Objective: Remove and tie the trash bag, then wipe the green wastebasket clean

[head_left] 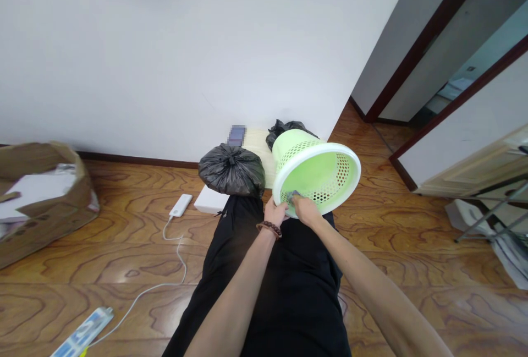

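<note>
A light green plastic basket (291, 145) with a white rim and perforated sides is tilted over my lap, its mouth turned toward me. My left hand (275, 213), with a beaded bracelet at the wrist, is closed on the near left part of the rim. Just inside the mouth, my right hand (306, 210) presses a small grey cloth (292, 195) to the inner wall; its fingertips are partly hidden. A tied black garbage bag (231, 170) sits left of the basket, by my knees. Behind the basket, another black bag (282, 127) is partly covered.
An open cardboard box (53, 211) with papers stands at the far left. On the wooden floor lie a white box (211, 200), a white power strip (180, 206) with its cable, and a blue-white pack (84, 332). A metal-legged rack (490, 225) stands right, below a doorway.
</note>
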`<state>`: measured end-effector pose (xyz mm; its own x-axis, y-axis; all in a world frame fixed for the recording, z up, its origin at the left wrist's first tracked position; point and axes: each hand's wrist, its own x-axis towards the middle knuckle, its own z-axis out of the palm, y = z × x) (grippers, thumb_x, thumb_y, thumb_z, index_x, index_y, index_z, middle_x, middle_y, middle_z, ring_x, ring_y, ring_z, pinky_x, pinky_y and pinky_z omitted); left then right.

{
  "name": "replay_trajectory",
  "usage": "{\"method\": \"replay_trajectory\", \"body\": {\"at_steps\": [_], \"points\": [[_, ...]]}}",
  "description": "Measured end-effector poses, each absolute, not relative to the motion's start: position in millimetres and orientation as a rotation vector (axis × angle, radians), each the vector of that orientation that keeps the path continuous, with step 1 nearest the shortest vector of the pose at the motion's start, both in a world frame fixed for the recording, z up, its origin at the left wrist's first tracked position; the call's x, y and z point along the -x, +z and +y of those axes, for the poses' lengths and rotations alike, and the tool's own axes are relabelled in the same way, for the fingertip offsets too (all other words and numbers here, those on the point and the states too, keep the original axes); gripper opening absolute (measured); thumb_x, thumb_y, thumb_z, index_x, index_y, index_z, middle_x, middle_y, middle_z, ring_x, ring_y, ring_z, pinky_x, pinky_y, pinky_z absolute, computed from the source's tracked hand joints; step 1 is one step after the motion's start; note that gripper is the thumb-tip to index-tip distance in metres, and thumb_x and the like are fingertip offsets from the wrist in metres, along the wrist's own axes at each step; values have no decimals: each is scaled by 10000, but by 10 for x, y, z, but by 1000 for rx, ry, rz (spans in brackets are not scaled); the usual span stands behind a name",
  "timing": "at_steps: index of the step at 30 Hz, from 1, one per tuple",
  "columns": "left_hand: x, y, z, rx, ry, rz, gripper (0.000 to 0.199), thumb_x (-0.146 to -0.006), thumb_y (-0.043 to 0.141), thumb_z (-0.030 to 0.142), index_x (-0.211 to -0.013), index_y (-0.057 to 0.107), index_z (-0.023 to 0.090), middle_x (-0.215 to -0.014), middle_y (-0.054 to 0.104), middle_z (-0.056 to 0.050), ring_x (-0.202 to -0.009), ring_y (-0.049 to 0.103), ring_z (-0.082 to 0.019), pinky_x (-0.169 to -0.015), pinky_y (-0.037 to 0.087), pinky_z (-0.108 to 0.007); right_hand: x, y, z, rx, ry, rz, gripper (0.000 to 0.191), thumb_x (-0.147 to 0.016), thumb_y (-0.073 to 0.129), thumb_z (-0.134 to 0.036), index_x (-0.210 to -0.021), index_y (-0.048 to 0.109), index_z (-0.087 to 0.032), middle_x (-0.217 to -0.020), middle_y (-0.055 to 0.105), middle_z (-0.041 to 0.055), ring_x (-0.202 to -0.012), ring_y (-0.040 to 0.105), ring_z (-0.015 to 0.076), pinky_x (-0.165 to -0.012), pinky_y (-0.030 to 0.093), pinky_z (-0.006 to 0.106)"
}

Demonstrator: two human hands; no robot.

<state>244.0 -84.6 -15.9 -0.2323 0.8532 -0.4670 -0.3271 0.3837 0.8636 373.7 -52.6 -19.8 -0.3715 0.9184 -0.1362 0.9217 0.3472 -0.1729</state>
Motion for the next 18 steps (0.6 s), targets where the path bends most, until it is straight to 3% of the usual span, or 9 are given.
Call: {"method": "replay_trajectory", "body": {"at_steps": [4, 10, 18], "points": [[-2419, -151, -860, -461, 1207, 1376, 303, -604, 577, 48, -890, 573, 151, -842, 652, -58, -709, 653, -185, -645, 548, -360, -3783, -120, -623, -1524, -317, 2795, 377, -909, 263, -148, -1203, 498, -161, -1251, 542, 90, -1124, 508, 170, -905, 369, 250], [-2451, -118, -820, -494, 1170, 1362, 362, -598, 586, 37, -941, 574, 150, -836, 658, -67, -703, 654, -189, -634, 551, -345, -4043, 57, -511, -1362, -150, 2670, 301, -875, 347, -118, -1055, 583, -168, -1016, 644, 107, -968, 567, 211, -860, 373, 287], [-2391, -123, -800, -456, 1169, 1339, 369, -609, 577, 35, -960, 572, 151, -868, 662, -77, -726, 663, -206, -647, 558, -375, -4299, 216, -326, -1642, 123, 2623, 279, -869, 358, -111, -996, 604, -144, -976, 610, 134, -980, 513, 228, -865, 340, 309]]}}
